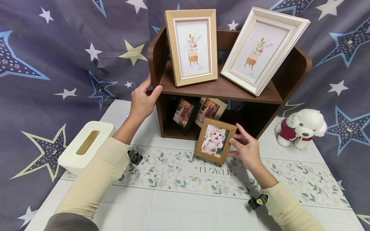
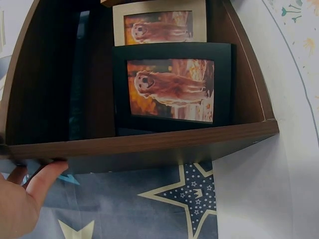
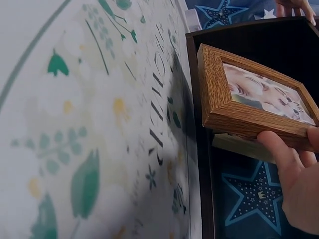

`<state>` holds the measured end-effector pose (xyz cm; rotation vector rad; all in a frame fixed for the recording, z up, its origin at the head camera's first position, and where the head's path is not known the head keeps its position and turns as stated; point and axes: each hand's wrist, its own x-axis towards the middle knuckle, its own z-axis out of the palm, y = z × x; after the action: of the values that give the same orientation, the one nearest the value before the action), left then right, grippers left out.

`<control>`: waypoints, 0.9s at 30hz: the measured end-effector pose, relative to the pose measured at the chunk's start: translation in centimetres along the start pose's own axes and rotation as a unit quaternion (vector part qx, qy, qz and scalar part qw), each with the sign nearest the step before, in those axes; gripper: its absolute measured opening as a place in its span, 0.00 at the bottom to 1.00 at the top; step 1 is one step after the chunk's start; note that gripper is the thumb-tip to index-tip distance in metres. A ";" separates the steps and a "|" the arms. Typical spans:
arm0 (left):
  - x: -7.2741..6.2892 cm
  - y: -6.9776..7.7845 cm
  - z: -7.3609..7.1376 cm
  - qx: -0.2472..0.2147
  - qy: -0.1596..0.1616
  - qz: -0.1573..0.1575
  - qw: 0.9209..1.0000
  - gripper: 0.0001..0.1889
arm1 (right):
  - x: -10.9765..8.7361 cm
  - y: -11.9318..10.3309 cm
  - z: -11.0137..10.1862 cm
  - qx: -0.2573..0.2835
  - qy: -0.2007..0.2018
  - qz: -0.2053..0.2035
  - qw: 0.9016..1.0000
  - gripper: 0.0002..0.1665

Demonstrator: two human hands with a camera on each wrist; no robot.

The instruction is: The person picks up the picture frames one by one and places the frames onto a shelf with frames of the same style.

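My right hand (image 1: 246, 148) pinches a wood-brown photo frame (image 1: 199, 142) by its right edge, thumb on the front side. The frame, with a kitten picture (image 1: 214, 141), is tilted in front of the lower compartment; the right wrist view shows its thick wooden edge (image 3: 249, 121). My left hand (image 1: 143, 101) holds the left side of a dark brown two-level shelf (image 1: 199, 90), thumb by the front edge; some fingers are hidden behind the panel. Inside the lower compartment stand a black frame (image 2: 172, 128) and a beige frame (image 2: 118, 25), each with a dog photo.
On the upper level stand a tan frame (image 1: 170, 48) and a leaning white frame (image 1: 289, 43). A cream tissue box (image 1: 69, 160) lies left on the white table (image 1: 162, 211). A white plush dog (image 1: 309, 123) sits right of the shelf. A floral strip (image 1: 170, 170) crosses the table.
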<state>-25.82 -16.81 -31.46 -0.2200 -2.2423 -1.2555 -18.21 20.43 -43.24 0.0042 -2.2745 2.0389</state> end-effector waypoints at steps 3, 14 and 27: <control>0.0 0.1 0.0 -0.001 0.000 0.000 1.000 0.31 | 0.1 -0.1 -0.4 -0.002 0.006 -0.002 1.000 0.41; 0.0 0.2 0.0 -0.004 -0.001 0.001 1.000 0.30 | 0.1 -0.8 -1.9 0.018 0.029 0.002 0.999 0.41; 0.0 0.1 0.0 -0.001 -0.001 0.002 1.000 0.31 | 0.1 -0.6 -3.0 0.037 0.070 -0.008 0.997 0.42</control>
<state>-25.77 -16.75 -31.34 -0.2283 -2.2410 -1.2568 -18.12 23.37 -42.29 -0.1112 -2.1110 2.0445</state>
